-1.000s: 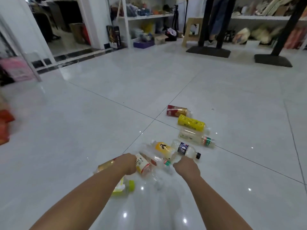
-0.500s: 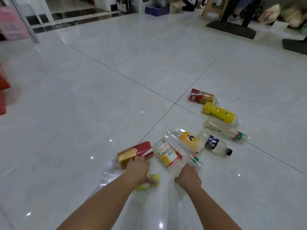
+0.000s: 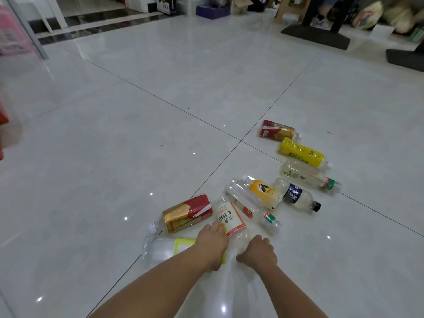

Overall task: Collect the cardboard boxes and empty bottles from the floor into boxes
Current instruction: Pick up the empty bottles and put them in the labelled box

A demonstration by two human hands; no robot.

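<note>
Glossy tiled floor point(image 3: 160, 111), hands point(image 3: 212, 242) now nearer C100 bottle point(image 3: 229, 218)

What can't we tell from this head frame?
- Left hand grip: fingers curl away from the head camera over the lime-label bottle, contact hidden.
- Right hand grip on the C100 bottle: fingers hidden.
- Collection box: none in view.
- Far shelf items: blurred.

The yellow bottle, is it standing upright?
No, the yellow bottle lies on its side on the floor.
</note>
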